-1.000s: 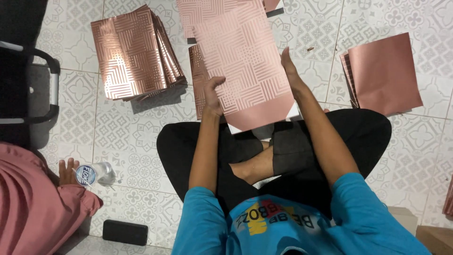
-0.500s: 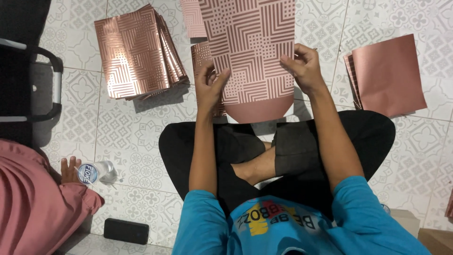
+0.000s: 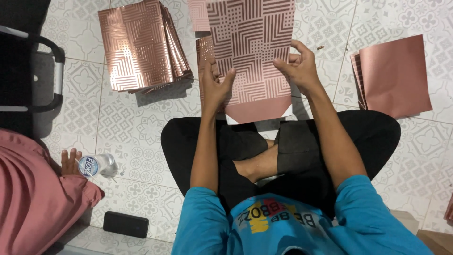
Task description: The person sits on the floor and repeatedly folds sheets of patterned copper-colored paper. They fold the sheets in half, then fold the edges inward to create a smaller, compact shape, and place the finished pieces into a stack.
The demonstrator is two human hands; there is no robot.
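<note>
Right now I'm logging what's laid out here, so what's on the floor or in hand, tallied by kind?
Patterned rose-gold sheet held in left hand and right hand: 1
Piles of rose-gold sheets: 2
Water bottle: 1
Black phone: 1
Total: 5

Floor [image 3: 141, 137]: pale tiles with grey ornamental pattern, fills frame. Upper left: stack of rose-gold patterned sheets [image 3: 141, 45], fanned at right edge. Right edge, upper half: stack of plain rose-gold sheets [image 3: 396, 75]. Top centre: more pink sheets [image 3: 198, 16], partly covered. Lower left: clear plastic bottle [image 3: 96, 165] lying on side; below it, black phone [image 3: 126, 224] flat on tile. Person sits cross-legged at centre.
</note>
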